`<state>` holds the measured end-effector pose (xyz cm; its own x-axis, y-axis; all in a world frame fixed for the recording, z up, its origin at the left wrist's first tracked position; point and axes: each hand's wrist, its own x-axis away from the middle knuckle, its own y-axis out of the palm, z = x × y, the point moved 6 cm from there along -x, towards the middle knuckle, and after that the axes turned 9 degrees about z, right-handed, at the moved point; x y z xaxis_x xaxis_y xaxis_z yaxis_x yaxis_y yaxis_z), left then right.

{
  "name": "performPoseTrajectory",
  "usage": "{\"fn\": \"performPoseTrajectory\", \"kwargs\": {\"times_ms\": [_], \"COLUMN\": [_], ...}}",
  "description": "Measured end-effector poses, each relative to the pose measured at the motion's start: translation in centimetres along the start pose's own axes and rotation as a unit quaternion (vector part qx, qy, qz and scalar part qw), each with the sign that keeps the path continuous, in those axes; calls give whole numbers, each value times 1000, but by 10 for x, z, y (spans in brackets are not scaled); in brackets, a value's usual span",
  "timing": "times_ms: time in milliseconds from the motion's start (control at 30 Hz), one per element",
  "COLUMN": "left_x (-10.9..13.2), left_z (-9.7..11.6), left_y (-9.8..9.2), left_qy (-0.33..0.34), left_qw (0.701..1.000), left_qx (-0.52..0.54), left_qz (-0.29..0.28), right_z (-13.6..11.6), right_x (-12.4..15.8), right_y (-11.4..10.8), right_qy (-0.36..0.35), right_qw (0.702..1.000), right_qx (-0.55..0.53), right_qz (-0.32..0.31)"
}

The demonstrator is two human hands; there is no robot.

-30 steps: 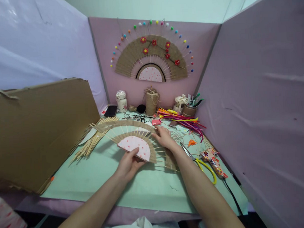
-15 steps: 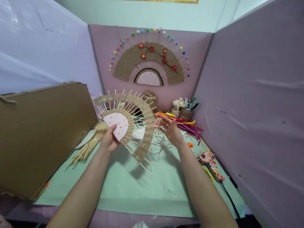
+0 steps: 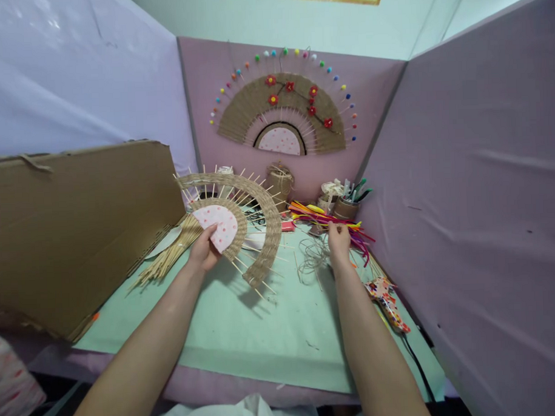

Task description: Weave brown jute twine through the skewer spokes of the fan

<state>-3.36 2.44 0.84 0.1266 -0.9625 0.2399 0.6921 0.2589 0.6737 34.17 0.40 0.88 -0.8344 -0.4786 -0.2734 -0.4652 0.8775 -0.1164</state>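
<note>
So the mint-green worktop (image 3: pixel 272 329) fills most of the shot, with a big brown cardboard sheet (image 3: pixel 78 227) leaning along its left edge. The main thing is the half-round fan of tan woven cord (image 3: pixel 268 223). It's got thin wooden skewers fanning out as spokes, one woven band around the outer arc, a narrower one closer in, open gaps between them where you see bare sticks, and a pink half-disc of paper with red dots (image 3: pixel 221 225) at the centre. The stick tips poke out past the outer band all round. It's held up off the worktop and tipped on edge, over the back left part, just in front of the cardboard's right end. The left hand (image 3: pixel 202 253) is clamped on it at the pink centre, thumb across the dotted paper, so the fan spreads up and to the right from that hand. The right hand (image 3: pixel 339 241) is well clear of the fan, down near the back right corner, fingers curled at the near end of a bunch of bright coloured strips (image 3: pixel 332 221). Can't tell if it's actually pinching anything. A loose tangle of thin twine (image 3: pixel 312 258) lies between the fan and that hand, just beside the hand.
</note>
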Motion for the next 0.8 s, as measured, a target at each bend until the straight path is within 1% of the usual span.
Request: {"fn": "performPoseTrajectory", "kwargs": {"times_ms": [67, 100, 133, 167, 200, 233, 267, 300, 333, 367, 400, 433, 467, 500, 567, 600, 633, 667, 700, 733, 767, 800], "left_x": [2, 3, 4, 5, 7, 8, 10, 11, 13, 14, 15, 16, 16, 16, 16, 15, 14, 13, 12, 12, 11, 11], "left_z": [0, 0, 0, 0, 0, -1, -2, -4, -6, -8, -9, -10, -11, -11, -10, -10, -9, -7, -6, -5, -4, -4], "left_y": [1, 2, 2, 3, 4, 4, 5, 6, 6, 6, 7, 7, 7, 7, 6, 6, 6, 5, 5, 5, 5, 5], "left_qy": [0, 2, 3, 4, 3, 0, -6, -12, -19, -25, -29, -32, -34, -36, -35, -32, -29, -24, -21, -19, -18, -17], "left_qw": [1000, 1000, 1000, 1000, 1000, 999, 999, 999, 998, 997, 997, 996, 996, 996, 996, 996, 996, 997, 997, 997, 997, 997], "left_qx": [-2, -4, -7, -10, -15, -20, -26, -32, -38, -44, -49, -52, -54, -56, -56, -54, -51, -47, -42, -38, -35, -33], "left_qz": [-8, -11, -14, -17, -21, -28, -35, -41, -48, -53, -56, -59, -61, -63, -63, -62, -60, -58, -58, -59, -61, -63], "right_z": [-8, -14, -22, -31, -39, -46, -51, -56, -60, -63, -63, -60, -54, -46, -25, -15, -6, 1, 7, 10, 12, 11], "right_x": [4, 9, 16, 23, 31, 39, 47, 54, 60, 64, 65, 61, 55, 46, 23, 13, 4, -4, -10, -14, -16, -16], "right_y": [-6, -7, -6, -4, 0, 6, 12, 18, 23, 27, 29, 29, 28, 24, 12, 4, -4, -8, -12, -13, -13, -11], "right_qy": [-57, -87, -120, -151, -172, -174, -160, -144, -126, -111, -98, -84, -69, -54, -33, -29, -25, -27, -27, -31, -38, -48], "right_qw": [993, 989, 986, 986, 985, 982, 973, 957, 939, 924, 917, 920, 932, 949, 980, 987, 988, 988, 988, 988, 990, 993], "right_qx": [95, 111, 102, 67, 13, -54, -126, -191, -243, -280, -299, -303, -291, -267, -192, -150, -116, -83, -42, -3, 22, 34], "right_qz": [38, 50, 49, 33, 0, -51, -107, -163, -207, -236, -246, -235, -205, -159, -28, 40, 98, 128, 147, 149, 132, 102]}}
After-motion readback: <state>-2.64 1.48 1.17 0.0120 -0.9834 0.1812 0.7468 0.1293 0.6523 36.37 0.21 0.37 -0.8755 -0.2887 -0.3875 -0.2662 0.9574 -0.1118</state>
